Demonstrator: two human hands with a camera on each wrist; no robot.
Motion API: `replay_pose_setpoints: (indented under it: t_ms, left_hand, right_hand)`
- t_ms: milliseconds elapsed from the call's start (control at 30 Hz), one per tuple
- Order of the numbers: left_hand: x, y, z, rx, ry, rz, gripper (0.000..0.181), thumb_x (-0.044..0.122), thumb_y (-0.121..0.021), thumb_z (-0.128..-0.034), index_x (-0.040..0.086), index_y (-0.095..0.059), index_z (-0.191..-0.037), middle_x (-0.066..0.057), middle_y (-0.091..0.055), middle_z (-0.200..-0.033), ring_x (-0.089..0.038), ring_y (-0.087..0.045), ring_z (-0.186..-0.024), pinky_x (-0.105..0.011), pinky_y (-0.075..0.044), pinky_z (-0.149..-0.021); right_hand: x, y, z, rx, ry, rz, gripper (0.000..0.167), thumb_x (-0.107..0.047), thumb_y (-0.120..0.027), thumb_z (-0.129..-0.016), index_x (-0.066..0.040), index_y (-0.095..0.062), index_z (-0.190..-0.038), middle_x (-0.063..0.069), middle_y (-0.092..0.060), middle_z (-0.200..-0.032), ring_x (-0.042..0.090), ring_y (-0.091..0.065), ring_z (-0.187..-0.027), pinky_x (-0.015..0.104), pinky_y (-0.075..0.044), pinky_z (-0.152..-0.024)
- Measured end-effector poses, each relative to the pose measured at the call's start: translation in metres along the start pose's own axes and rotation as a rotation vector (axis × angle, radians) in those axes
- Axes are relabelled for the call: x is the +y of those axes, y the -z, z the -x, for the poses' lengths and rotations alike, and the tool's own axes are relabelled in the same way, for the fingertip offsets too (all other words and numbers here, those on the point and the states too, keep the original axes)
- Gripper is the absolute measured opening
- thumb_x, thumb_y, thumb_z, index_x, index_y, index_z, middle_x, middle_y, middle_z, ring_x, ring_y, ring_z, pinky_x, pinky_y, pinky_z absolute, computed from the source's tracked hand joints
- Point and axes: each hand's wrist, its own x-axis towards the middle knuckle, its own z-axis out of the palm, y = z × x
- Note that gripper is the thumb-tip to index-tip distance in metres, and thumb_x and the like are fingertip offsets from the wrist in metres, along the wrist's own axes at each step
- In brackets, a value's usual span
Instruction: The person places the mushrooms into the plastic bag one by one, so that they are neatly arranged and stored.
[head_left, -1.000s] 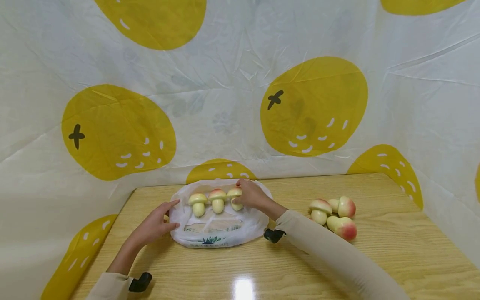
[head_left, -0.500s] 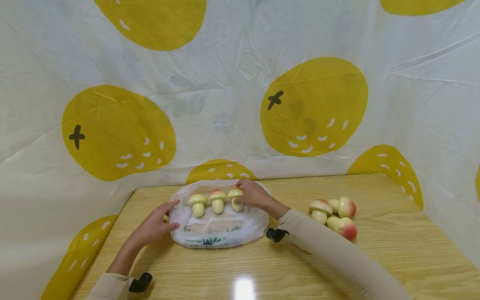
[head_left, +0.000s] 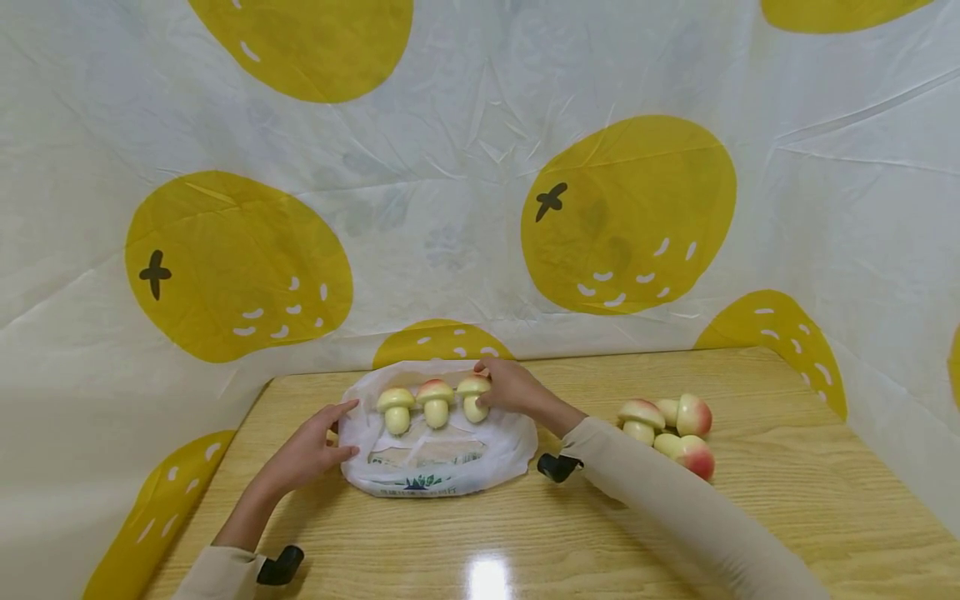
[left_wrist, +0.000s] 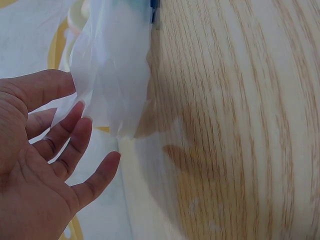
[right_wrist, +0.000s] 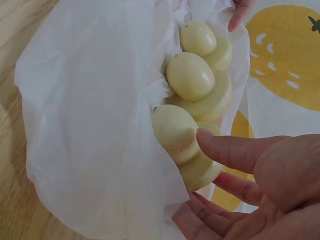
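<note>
A white plastic bag point(head_left: 442, 483) with green print lies with its mouth spread at the back of the table. Three glossy, artificial-looking mushrooms stand in a row in it: a left mushroom point(head_left: 396, 408), a middle mushroom point(head_left: 435, 402) and a right mushroom point(head_left: 474, 404). My right hand point(head_left: 513, 387) holds the right mushroom, thumb on its stem and fingers behind it, as the right wrist view point(right_wrist: 270, 185) shows. At the left end, my left hand point(head_left: 311, 446) grips the bag's edge, its film passing between thumb and fingers in the left wrist view.
Three more mushrooms lie in a cluster on the wooden table point(head_left: 600, 533) to the right: one mushroom point(head_left: 640, 421), one mushroom point(head_left: 688, 414) and one mushroom point(head_left: 690, 457). A white cloth point(head_left: 442, 167) with yellow fruit prints hangs behind and at both sides.
My right hand and the right mushroom have shifted slightly to the right, widening the gap to the middle mushroom. The left hand stays where it was.
</note>
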Motion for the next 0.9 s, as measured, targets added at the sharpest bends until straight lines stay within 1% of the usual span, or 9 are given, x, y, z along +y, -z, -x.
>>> replay_pose_setpoints:
  t_ms: [233, 433, 633, 733, 833, 900]
  left_hand:
    - [0.0007, 0.0, 0.001, 0.006, -0.003, -0.006, 0.072, 0.009, -0.077, -0.0903, -0.002, -0.041, -0.152, -0.013, -0.055, -0.121, -0.024, -0.05, -0.101, -0.03, -0.049, -0.078]
    - [0.0008, -0.0016, 0.0016, 0.009, -0.001, 0.008, 0.073, 0.009, -0.077, -0.0897, -0.003, -0.041, -0.152, -0.015, -0.055, -0.123, -0.025, -0.051, -0.102, -0.03, -0.05, -0.079]
    - [0.0007, -0.0012, 0.0025, 0.007, 0.005, 0.01, 0.072, 0.008, -0.077, -0.09, -0.002, -0.041, -0.152, -0.014, -0.055, -0.121, -0.024, -0.051, -0.102, -0.029, -0.05, -0.079]
    - [0.0006, -0.0007, 0.0024, 0.01, -0.005, 0.006, 0.072, 0.008, -0.077, -0.0902, -0.003, -0.041, -0.152, -0.014, -0.056, -0.122, -0.024, -0.052, -0.101, -0.03, -0.05, -0.079]
    - [0.0004, -0.0007, 0.0016, 0.012, -0.012, -0.001, 0.072, 0.009, -0.077, -0.0901, -0.003, -0.042, -0.151, -0.014, -0.056, -0.12, -0.024, -0.052, -0.101, -0.03, -0.05, -0.079]
    - [0.0006, -0.0011, 0.0011, 0.014, -0.005, 0.0, 0.072, 0.008, -0.077, -0.0896, -0.002, -0.042, -0.151, -0.013, -0.056, -0.118, -0.023, -0.051, -0.1, -0.03, -0.05, -0.079]
  right_hand:
    - [-0.0024, 0.0043, 0.002, -0.014, 0.011, -0.01, 0.046, -0.008, -0.08, -0.087, -0.004, -0.063, -0.129, 0.016, -0.067, -0.12, 0.028, -0.063, -0.108, 0.039, -0.051, -0.087]
    - [-0.0015, 0.0031, 0.0012, -0.021, 0.013, -0.026, 0.044, -0.01, -0.079, -0.088, -0.004, -0.064, -0.128, 0.015, -0.068, -0.118, 0.027, -0.063, -0.104, 0.037, -0.052, -0.083]
    - [-0.0038, 0.0005, 0.0, -0.006, 0.014, -0.025, 0.044, -0.011, -0.078, -0.089, -0.003, -0.063, -0.129, 0.016, -0.068, -0.117, 0.027, -0.064, -0.104, 0.04, -0.052, -0.086]
    - [-0.0051, -0.0013, -0.0011, -0.001, 0.013, -0.023, 0.045, -0.012, -0.077, -0.09, -0.002, -0.062, -0.131, 0.016, -0.068, -0.118, 0.027, -0.064, -0.105, 0.04, -0.052, -0.088]
    - [-0.0049, -0.0032, -0.0022, 0.002, 0.012, 0.0, 0.044, -0.014, -0.076, -0.091, -0.003, -0.062, -0.132, 0.014, -0.068, -0.12, 0.026, -0.064, -0.104, 0.04, -0.052, -0.088]
    - [-0.0046, -0.0041, -0.0027, 0.002, 0.011, 0.007, 0.044, -0.016, -0.076, -0.092, -0.004, -0.063, -0.132, 0.013, -0.068, -0.122, 0.025, -0.064, -0.104, 0.04, -0.052, -0.088]
